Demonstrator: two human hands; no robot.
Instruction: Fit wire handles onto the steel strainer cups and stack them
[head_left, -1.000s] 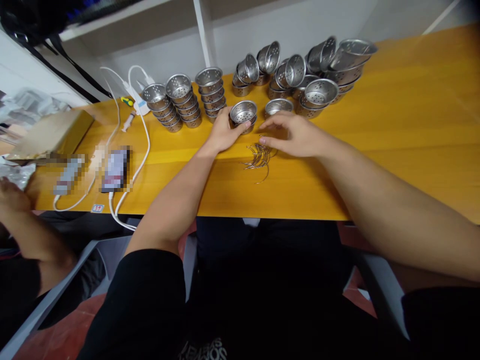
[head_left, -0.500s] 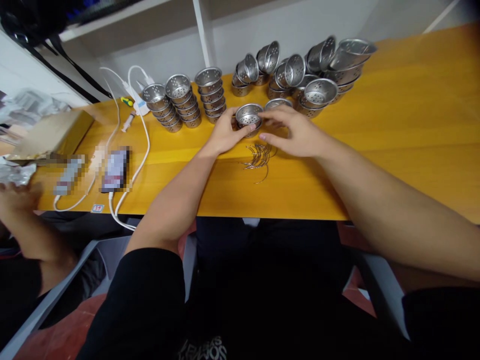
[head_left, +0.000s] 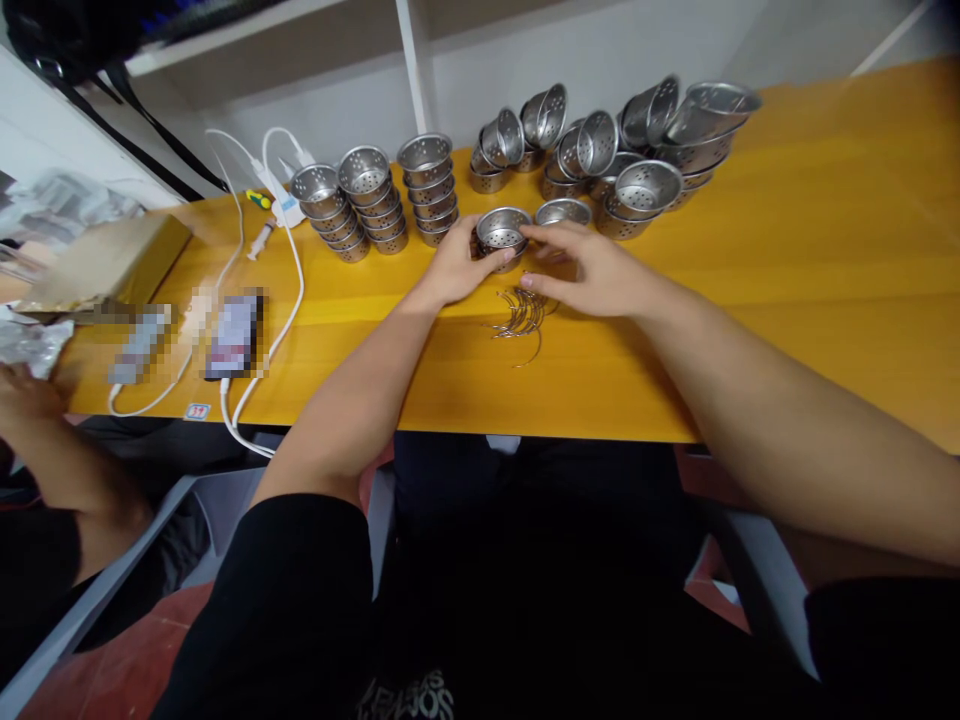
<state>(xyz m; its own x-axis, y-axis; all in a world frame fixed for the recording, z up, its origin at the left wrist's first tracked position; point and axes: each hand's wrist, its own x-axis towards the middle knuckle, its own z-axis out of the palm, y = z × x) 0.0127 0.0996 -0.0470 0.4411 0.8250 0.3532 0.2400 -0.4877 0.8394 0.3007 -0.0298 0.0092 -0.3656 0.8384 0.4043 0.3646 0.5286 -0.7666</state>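
My left hand (head_left: 457, 265) is closed around the left side of a perforated metal cup (head_left: 501, 230), its thumb across the front. The cup appears stacked on another. My right hand (head_left: 589, 268) reaches in from the right, thumb and fingers apart. Its index fingertip is at the cup's right rim; whether it presses there I cannot tell. Behind the right hand stands another perforated cup (head_left: 564, 211), partly hidden by the fingers. In front of the cups, a small pile of thin curved metal wires (head_left: 523, 314) lies on the yellow table (head_left: 450, 375), just below the right thumb.
Upright cup stacks (head_left: 425, 190) stand at the back left. Tilted, loosely piled cups (head_left: 649, 185) stand at the back right. On the left lie a phone (head_left: 235, 335), white cables (head_left: 298, 290), a syringe (head_left: 261, 240) and a cardboard box (head_left: 131, 265). Another person's arm (head_left: 71, 460) is at far left.
The view has shifted slightly, so the table items sit a little further right. Both hands keep nearly the same place at the cup.
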